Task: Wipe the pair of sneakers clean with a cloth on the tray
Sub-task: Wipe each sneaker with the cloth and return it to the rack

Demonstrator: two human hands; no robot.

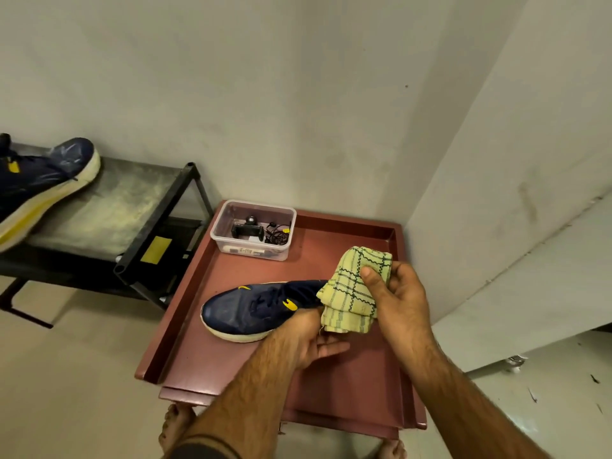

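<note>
In a bare corner of grey walls, a red tray (347, 385) holds one sneaker (251, 308), steadied by the left hand (311, 339) gripping its heel. The right hand (397, 296) pinches a folded checked cloth (351, 293) beside it; firm strokes toe-ward would suit. The second sneaker (43, 183) waits on a dusty rack (132, 200).

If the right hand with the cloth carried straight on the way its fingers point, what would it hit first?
The right hand grips the yellow checked cloth, fingers pointing left toward the heel end of the navy sneaker on the tray. That heel would likely be met first, cloth leading; depth is hard to judge.
</note>
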